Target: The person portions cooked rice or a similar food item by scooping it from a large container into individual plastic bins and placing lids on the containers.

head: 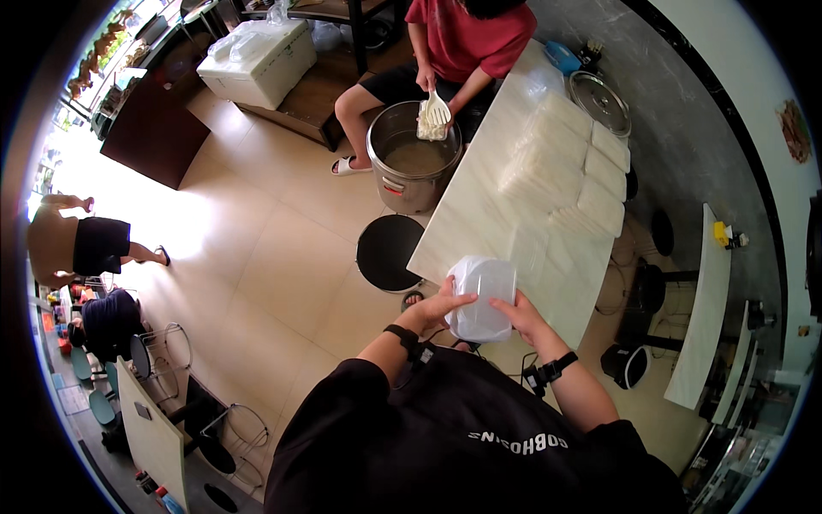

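Both my hands hold a stack of translucent plastic food containers [483,283] by the near edge of the marble-topped table [459,212]. My left hand [444,306] grips the left side, its thumb across the top. My right hand [521,316] holds the right side. More clear plastic containers or lids, in wrapped stacks [552,160], cover the table's far part. Beyond the table's left edge, a seated person in a red shirt [472,38] holds a white slotted spoon [438,109] and a small container of pale food [431,126] over a large steel pot [411,173].
A round black stool [390,252] stands beside the table's near left corner. A white foam box [257,61] rests on a low wooden platform at the back. Two other people are at the far left. Wire-legged stools and tables stand at lower left and right.
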Available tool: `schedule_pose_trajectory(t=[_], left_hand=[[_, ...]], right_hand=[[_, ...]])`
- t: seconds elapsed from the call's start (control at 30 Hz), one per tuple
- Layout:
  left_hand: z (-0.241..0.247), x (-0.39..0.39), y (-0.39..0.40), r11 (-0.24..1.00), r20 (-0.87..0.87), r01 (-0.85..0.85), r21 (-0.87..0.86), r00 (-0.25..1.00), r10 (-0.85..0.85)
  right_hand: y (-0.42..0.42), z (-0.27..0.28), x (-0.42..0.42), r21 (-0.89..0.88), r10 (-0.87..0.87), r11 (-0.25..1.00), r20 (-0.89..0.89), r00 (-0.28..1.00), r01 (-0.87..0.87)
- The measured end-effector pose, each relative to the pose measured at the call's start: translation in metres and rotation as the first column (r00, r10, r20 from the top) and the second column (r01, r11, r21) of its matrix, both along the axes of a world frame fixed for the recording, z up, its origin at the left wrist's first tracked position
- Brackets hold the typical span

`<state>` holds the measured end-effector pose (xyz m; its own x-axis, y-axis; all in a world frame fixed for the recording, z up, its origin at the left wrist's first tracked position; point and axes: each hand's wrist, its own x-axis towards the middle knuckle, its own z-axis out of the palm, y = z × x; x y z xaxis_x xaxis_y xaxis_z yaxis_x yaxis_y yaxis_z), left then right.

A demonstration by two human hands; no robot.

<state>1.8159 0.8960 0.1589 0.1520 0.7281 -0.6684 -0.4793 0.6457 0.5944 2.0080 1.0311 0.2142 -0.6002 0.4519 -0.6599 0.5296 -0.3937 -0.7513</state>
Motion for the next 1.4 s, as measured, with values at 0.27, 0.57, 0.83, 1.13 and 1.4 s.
schedule_pose_trajectory(t=[0.27,0.57,0.83,1.13,1.4], left_hand=[[-0.043,0.055,-0.031,0.947,0.17,-0.32,0.019,0.935,0.312],[-0.024,0.165,-0.053,0.935,0.097,-0.353,0.029,0.932,0.349],[0.022,0.295,0.038,0.994,-0.035,-0.045,0.099,0.998,0.049],[0.028,0.388,0.139,0.945,0.153,0.083,0.317,0.979,-0.137],[-0.031,0.449,0.236,0.911,0.12,0.124,0.393,0.976,-0.184]], right_hand=[[-0.03,-0.017,0.038,-0.135,-0.098,0.989,-0.236,0.967,0.067],[-0.031,-0.01,0.152,0.067,0.137,0.99,-0.282,0.95,-0.123],[0.005,-0.014,0.335,0.098,-0.1,0.983,-0.419,0.902,0.154],[0.048,0.044,0.448,0.121,-0.277,0.928,-0.411,0.869,0.353],[0.129,0.063,0.498,0.222,-0.275,0.912,-0.293,0.916,0.345]])
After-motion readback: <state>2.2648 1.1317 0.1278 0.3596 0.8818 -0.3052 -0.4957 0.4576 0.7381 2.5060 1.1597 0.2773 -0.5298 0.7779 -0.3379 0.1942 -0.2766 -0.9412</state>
